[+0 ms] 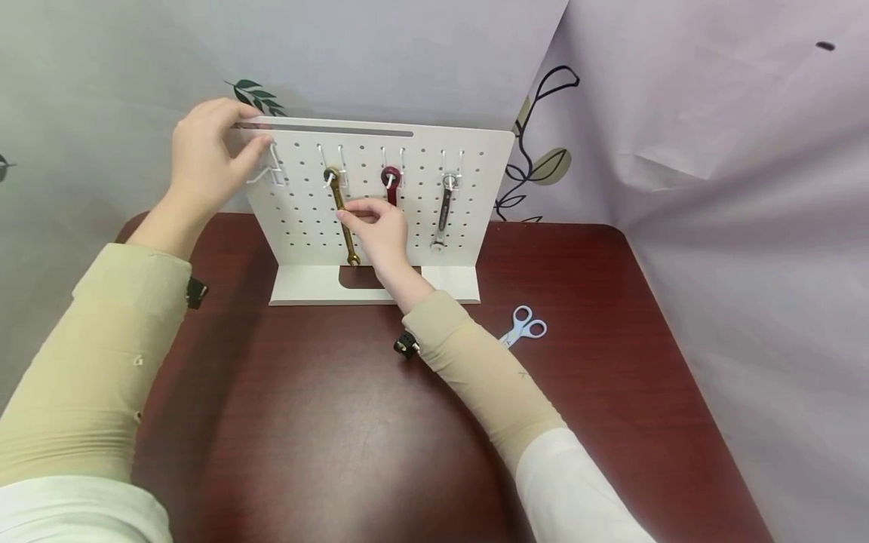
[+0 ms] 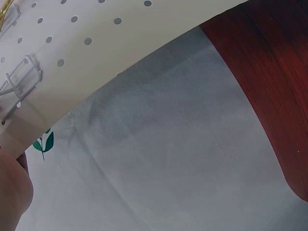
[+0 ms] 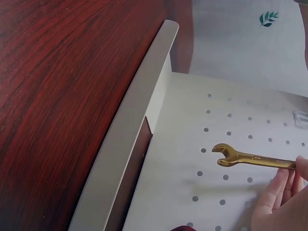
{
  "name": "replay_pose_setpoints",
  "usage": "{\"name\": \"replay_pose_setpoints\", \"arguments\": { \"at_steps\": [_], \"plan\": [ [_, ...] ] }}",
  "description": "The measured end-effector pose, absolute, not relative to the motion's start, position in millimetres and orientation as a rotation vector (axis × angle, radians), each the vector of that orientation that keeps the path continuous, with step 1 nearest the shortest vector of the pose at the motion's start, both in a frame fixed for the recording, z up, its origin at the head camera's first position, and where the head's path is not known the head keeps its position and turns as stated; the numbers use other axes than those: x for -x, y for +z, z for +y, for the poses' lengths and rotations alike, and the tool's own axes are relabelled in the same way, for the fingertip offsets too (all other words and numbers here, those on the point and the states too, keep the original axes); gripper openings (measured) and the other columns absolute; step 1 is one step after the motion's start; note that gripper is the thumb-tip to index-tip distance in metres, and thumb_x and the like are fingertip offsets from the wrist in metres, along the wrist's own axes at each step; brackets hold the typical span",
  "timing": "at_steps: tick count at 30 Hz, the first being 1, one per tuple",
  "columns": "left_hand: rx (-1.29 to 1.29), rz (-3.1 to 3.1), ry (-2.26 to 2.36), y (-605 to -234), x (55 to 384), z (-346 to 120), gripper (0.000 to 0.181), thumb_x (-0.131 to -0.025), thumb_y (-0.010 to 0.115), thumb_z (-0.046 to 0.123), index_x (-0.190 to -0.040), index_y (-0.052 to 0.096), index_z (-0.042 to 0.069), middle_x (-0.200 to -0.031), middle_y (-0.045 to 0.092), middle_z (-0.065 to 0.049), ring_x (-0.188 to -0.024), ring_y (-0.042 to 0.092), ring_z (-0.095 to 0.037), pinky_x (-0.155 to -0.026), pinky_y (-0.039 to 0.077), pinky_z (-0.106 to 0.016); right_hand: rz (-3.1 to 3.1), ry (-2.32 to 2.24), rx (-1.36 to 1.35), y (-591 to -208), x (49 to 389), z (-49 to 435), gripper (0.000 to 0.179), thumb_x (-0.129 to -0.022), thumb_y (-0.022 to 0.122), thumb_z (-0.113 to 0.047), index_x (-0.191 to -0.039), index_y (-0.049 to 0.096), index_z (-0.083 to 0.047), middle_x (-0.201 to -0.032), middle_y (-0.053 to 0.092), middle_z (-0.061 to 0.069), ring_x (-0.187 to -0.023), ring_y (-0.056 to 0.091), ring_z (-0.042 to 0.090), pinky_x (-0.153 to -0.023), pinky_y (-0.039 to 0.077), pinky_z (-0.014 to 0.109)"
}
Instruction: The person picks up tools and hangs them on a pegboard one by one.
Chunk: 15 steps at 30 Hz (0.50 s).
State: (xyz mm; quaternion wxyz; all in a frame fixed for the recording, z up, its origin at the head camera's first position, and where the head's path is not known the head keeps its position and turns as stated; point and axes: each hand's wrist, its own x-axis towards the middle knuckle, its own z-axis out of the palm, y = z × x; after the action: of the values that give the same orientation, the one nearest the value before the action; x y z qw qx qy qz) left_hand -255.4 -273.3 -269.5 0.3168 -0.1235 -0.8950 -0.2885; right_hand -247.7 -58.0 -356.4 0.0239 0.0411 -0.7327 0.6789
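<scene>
A white pegboard stand [image 1: 302,219] stands on the dark red table [image 1: 326,422]. Three wrenches hang on it: a gold wrench [image 1: 342,226], a red wrench [image 1: 390,181] partly hidden by my right hand, and a silver wrench [image 1: 444,211]. My right hand [image 1: 354,216] pinches the gold wrench's shaft about halfway down. The right wrist view shows the gold wrench's open end [image 3: 228,156] against the board, with my fingertips [image 3: 284,185] at its shaft. My left hand [image 1: 234,151] grips the board's top left corner, beside an empty white wire hook [image 1: 270,172]. That hook [image 2: 21,79] also shows in the left wrist view.
Small white-handled scissors [image 1: 523,326] lie on the table to the right of my right forearm. Grey and lilac cloth backdrops [image 1: 713,188] close in the table at the back and right. The table's right edge [image 1: 679,324] runs diagonally.
</scene>
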Motion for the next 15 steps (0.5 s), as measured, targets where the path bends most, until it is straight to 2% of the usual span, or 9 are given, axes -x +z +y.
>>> {"name": "replay_pose_setpoints", "arguments": {
  "at_steps": [10,15],
  "plan": [
    [0.314,-2.364,-0.752,-269.4,254.8,-273.3,0.028,-0.097,0.073,0.007,-0.120,0.070,-0.009,-0.122,0.071,-0.031,-0.122,0.061,-0.050,-0.113,0.042,-0.061,-2.279,2.096,-0.160,-358.3,247.6,-56.7,0.016,-0.093,0.081,-0.005,-0.108,0.081,0.000,-0.116,0.079,0.014,-0.094,0.076,0.023,-0.070,0.049,0.011],
    [0.320,-2.365,-0.747,-268.6,254.3,-272.1,0.028,-0.097,0.072,0.007,-0.119,0.069,-0.010,-0.122,0.071,-0.032,-0.122,0.061,-0.050,-0.112,0.042,-0.061,-2.281,2.133,-0.192,-357.7,246.8,-52.0,0.017,-0.094,0.079,-0.004,-0.110,0.081,0.001,-0.119,0.079,0.015,-0.102,0.077,0.029,-0.073,0.050,0.012]
  ]
}}
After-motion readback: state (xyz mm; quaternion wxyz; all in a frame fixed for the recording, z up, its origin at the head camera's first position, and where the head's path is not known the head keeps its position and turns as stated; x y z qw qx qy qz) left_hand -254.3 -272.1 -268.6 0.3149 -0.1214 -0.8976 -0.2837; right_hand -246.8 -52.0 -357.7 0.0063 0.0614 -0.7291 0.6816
